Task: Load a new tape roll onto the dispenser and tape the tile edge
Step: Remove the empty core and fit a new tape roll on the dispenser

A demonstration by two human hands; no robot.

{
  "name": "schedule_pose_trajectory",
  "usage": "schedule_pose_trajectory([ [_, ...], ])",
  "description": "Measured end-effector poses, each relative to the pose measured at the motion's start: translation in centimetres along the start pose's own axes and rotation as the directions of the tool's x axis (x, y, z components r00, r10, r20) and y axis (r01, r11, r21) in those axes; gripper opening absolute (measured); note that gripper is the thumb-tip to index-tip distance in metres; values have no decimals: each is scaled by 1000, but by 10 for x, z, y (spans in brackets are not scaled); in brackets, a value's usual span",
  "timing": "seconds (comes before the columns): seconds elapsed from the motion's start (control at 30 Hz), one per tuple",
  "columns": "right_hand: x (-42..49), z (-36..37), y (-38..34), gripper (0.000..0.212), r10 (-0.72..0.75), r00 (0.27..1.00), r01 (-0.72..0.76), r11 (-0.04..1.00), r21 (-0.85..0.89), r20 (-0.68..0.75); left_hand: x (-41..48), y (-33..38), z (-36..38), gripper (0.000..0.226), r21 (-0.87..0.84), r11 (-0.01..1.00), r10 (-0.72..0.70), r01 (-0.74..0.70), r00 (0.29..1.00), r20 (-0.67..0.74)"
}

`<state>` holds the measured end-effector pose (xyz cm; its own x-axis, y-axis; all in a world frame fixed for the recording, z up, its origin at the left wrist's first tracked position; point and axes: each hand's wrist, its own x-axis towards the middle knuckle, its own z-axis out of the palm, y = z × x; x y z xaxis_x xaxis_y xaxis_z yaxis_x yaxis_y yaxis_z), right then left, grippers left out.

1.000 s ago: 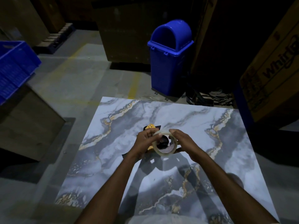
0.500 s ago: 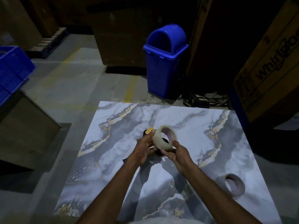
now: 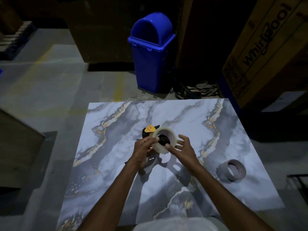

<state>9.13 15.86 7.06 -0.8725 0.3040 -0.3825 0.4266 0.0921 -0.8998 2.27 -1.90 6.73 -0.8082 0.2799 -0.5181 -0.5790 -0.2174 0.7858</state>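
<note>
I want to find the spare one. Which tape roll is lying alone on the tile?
The darker roll at the tile's right side; the pale roll is between both hands.

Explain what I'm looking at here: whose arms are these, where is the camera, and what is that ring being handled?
No machine here: a person wears a camera on the head, looking down at their own two hands. The left hand holds a black tape dispenser with a yellow tag. A clear tape roll sits over the dispenser's hub, and the right hand, fingers spread, touches the roll. All this is above a marbled tile. A spare ring, perhaps an empty core, lies on the tile at the right. Behind stands a blue bin.
</note>
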Motion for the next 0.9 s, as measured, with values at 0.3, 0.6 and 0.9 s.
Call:
schedule_pose_trajectory([
  [0.3,16,-19,-15,119,-239,952,294,886,-359,189,6,9,10,27,12,995,-101,101,995,22],
  [0.6,13,-14,-1,112,-203,976,213,964,-158,81,-3,5,18,33,-145,989,-1,16,994,107],
  [0.9,22,-24,1,92,-244,951,286,928,-239,191,1,-1,11,33,-94,993,83,-77,995,58],
])
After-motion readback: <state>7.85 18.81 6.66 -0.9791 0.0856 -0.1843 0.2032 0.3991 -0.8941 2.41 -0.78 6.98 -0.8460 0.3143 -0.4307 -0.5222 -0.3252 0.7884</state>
